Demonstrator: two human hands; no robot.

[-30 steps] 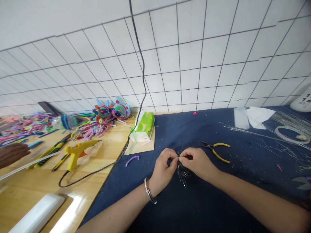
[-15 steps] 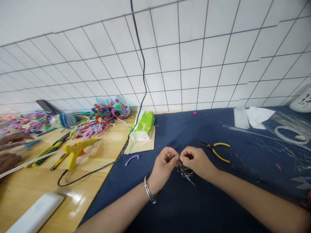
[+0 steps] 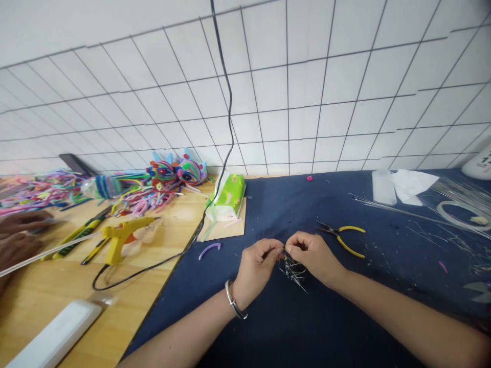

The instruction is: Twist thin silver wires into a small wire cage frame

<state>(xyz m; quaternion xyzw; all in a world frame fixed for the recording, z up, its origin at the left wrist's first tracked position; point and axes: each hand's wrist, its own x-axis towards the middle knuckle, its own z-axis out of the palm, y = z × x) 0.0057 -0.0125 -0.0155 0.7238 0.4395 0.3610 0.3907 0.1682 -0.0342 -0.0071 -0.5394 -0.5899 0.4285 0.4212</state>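
A small tangle of thin silvery wires [image 3: 294, 272] hangs just below my fingertips, over the dark blue cloth [image 3: 291, 327]. My left hand [image 3: 259, 263], with a silver bangle [image 3: 235, 301] at the wrist, pinches the top of the wires. Close against it, my right hand [image 3: 312, 255] is closed in a pinch on the same wire piece. The exact point where the fingers meet is too small to make out. Yellow-handled pliers [image 3: 341, 236] lie on the cloth, a little beyond my right hand.
On the wooden table at left lie a yellow glue gun [image 3: 120, 237], a white box [image 3: 57, 337] and colourful pipe cleaners [image 3: 49, 191]. Another person's hands [image 3: 19, 232] are at the far left. A tissue pack [image 3: 230, 197] stands behind; loose wires [image 3: 456, 197] lie at right.
My left fingers have shifted slightly and straightened along the pinch, while the wires stay between both hands. The whole view has moved a little; the pliers still lie in place.
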